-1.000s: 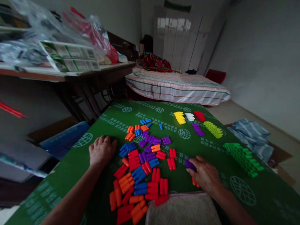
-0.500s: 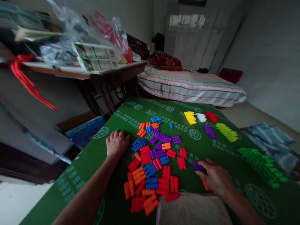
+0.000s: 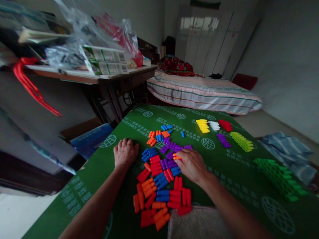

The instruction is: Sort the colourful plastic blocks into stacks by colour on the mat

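Note:
My left hand (image 3: 126, 153) lies flat on the green tabletop, fingers stretched out and holding nothing. To its right spreads a loose group of small tube-shaped plastic pieces. Blue pieces (image 3: 149, 153) are nearest to that hand, with red pieces (image 3: 156, 165) beside them. My right hand (image 3: 193, 166) is over the right side of the group, its thumb and fingers closed on a small orange plastic piece (image 3: 176, 157). Purple pieces (image 3: 171, 145) lie just beyond and left of its fingertips. Part of the orange piece and whatever is beneath the palm are hidden.
Sorted rows in yellow (image 3: 202, 125), white (image 3: 214, 125), red (image 3: 225, 125), purple (image 3: 223, 140) and lime (image 3: 241, 141) stand at the far right. A green stack (image 3: 279, 179) is nearer. A beige mat (image 3: 199, 224) lies at the front edge. A cluttered desk (image 3: 99, 78) stands left.
My right hand has moved left and away from me, from a purple piece at the right to the orange piece in the group. My left hand stays put.

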Demonstrator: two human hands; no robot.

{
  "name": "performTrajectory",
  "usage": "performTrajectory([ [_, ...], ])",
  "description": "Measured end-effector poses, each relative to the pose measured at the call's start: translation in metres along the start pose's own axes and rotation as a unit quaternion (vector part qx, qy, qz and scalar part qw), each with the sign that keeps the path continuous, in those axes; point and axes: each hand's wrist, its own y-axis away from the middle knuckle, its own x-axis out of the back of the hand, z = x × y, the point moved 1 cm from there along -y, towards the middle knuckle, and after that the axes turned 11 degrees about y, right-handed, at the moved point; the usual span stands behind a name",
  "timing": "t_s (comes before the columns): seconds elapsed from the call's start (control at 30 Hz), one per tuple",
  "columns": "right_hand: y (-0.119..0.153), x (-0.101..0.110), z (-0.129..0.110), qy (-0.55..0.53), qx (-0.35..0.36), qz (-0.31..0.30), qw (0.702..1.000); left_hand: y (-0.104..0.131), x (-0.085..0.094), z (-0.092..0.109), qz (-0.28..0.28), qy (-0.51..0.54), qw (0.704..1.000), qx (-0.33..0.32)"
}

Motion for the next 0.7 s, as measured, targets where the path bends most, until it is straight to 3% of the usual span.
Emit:
performTrajectory([
  [0.1,-0.03,0.001,-0.023,0.03,0.02,-0.018,0.999,0.0,0.001,-0.001,-0.001,-0.002,1.0,0.001],
  [0.23,-0.049,0.0,-0.039,0.051,0.027,-0.068,0.996,-0.002,0.003,-0.002,-0.005,0.005,1.0,0.0],
  [0.7,-0.066,0.002,-0.042,0.019,-0.007,-0.131,0.991,-0.009,0.012,0.003,-0.02,0.015,1.0,0.003],
])
